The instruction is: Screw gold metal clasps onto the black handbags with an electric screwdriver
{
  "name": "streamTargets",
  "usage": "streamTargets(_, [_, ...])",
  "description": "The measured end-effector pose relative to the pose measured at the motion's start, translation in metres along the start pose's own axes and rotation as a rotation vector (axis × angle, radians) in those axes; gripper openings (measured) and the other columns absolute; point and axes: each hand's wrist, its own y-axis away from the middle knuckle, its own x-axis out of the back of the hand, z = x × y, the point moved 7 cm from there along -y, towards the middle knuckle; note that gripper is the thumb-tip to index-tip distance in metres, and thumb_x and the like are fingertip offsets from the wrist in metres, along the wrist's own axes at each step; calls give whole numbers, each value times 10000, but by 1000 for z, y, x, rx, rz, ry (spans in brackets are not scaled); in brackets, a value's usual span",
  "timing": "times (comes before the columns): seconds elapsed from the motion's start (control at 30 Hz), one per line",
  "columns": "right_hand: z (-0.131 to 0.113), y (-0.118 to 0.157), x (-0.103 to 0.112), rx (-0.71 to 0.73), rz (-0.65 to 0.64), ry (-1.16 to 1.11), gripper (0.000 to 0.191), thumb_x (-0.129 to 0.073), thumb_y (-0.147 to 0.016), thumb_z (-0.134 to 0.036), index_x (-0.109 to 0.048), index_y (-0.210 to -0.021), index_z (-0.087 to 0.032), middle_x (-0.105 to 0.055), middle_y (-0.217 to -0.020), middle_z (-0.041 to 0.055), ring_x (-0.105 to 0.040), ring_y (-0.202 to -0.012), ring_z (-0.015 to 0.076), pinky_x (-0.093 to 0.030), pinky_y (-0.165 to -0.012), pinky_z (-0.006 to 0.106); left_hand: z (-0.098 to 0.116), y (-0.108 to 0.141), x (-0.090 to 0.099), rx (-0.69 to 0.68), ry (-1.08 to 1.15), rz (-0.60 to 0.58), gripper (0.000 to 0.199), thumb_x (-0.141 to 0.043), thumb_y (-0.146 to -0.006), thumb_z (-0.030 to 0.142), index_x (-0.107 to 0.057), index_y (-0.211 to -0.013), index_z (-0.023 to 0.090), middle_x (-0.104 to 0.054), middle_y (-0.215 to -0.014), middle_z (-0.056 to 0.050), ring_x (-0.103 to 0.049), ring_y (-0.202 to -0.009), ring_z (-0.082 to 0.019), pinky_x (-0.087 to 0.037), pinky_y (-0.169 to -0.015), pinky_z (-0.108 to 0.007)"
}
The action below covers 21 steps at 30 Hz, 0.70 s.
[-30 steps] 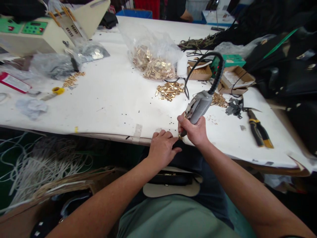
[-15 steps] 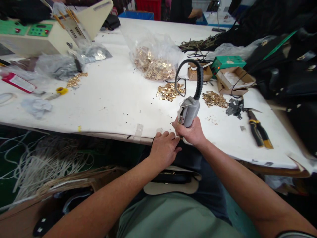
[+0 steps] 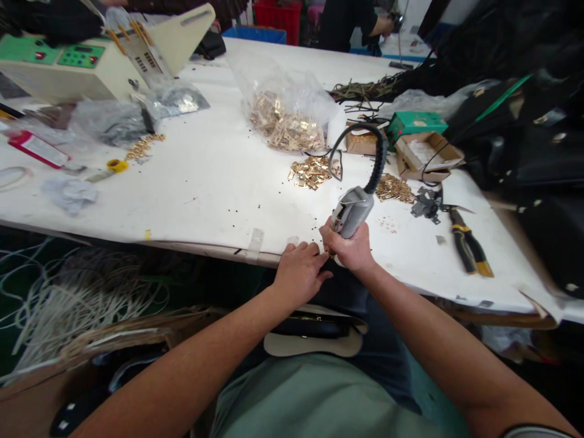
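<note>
My right hand [image 3: 349, 246] is wrapped round a grey electric screwdriver [image 3: 353, 210], held upright with its black cord looping up from the top. Its tip points down between my hands at the table's front edge, where a small gold-coloured piece [image 3: 330, 255] shows. Close beside it, my left hand [image 3: 298, 271] has curled fingers near the tip; what they press or hold is hidden. On my lap lies a beige and black bag [image 3: 314, 345], partly under my hands. Beyond the hands lies a pile of small gold metal parts [image 3: 312, 172].
The white table [image 3: 201, 182] bears a plastic bag of gold parts [image 3: 296, 125], another gold pile [image 3: 395, 187], grey metal pieces [image 3: 426, 204], pliers [image 3: 469, 243], an open cardboard box [image 3: 429, 155] and a green box [image 3: 416, 123]. A machine [image 3: 95, 67] stands far left. Another person [image 3: 347, 24] is behind.
The screwdriver's top has tipped a little to the right and lower, with its cord. My view has shifted slightly. Both hands stay together at the table edge.
</note>
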Motion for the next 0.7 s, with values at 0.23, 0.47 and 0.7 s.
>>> streamTargets(0.23, [-4,-7,6,-61,51,-97,541,-786,-704,-659,-583,-594,-170,-565,-487,9,-509,-441,120,-413,-422,229,-1,1,4,26,10,19,378,-734,-885,459,-704,-1223,291,-674,-1084,-56,-609,-1046,-266,-443,-883,-413])
streamTargets(0.47, [-26,-27,61,13,232,163,590,-520,-901,-736,-644,-989,-166,-658,-700,35,-613,-592,173,-488,-561,271,-6,-2,8,103,131,-10,370,-766,-848,442,-743,-1164,250,-730,-1040,-71,-653,-1031,-275,-466,-890,-408])
streamTargets(0.7, [11,-16,68,-98,-8,879,392,-602,-914,-351,-646,-1279,-215,-668,-1203,139,-640,-1083,291,-459,-916,396,-8,3,17,132,280,-78,212,-684,-836,315,-771,-1019,252,-754,-1038,-44,-689,-1019,-248,-492,-933,-356])
